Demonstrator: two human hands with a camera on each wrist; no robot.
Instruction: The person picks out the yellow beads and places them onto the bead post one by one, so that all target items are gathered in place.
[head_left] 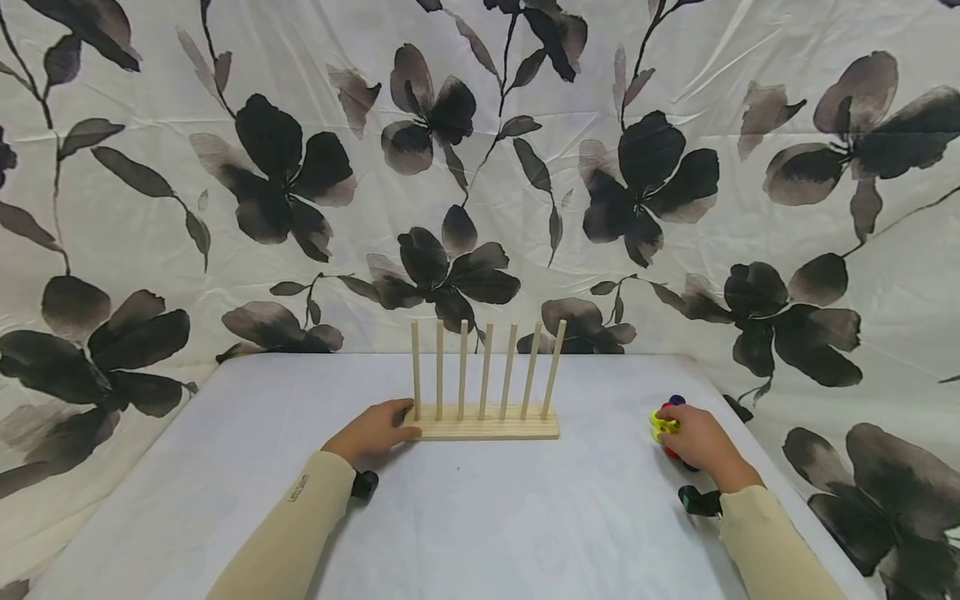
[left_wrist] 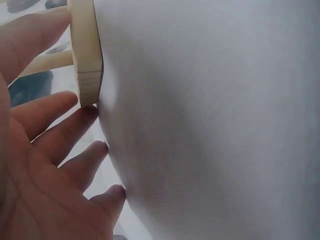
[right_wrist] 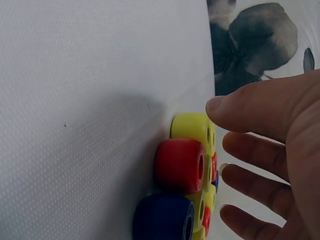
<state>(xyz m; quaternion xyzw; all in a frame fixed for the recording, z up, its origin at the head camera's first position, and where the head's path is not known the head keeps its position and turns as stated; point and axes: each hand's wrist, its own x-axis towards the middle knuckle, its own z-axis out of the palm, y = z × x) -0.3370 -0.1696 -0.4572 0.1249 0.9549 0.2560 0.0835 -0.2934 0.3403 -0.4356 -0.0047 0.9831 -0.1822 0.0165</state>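
beige sleeves (head_left: 281, 533) reach in from the bottom edge, one over each of my arms; along the left one runs a short line of dark print, too small for me to read surely. a small black device (head_left: 364, 485) sits at my left wrist, and a second black device (head_left: 699, 500) at my right. my left hand (head_left: 371, 433) is at the left end of a wooden rack (head_left: 487, 428), its thumb and fingers lightly holding that end between them. the rack stands toward the far side of the white table (head_left: 480, 525), with seven pale pegs (head_left: 484, 371) upright in one row along its base. well apart from it, near the table's right edge, my right hand (head_left: 705, 446) is over a cluster of beads, thumb and fingers spread apart. whether they touch one, i cannot tell. close to my thumb is a yellow bead (right_wrist: 190, 126); beside it come a red bead (right_wrist: 178, 166) and a dark blue bead (right_wrist: 162, 220), holes showing in their ends, with more in the same colours behind. past the table hangs pale cloth (head_left: 525, 225) with dark flowers.
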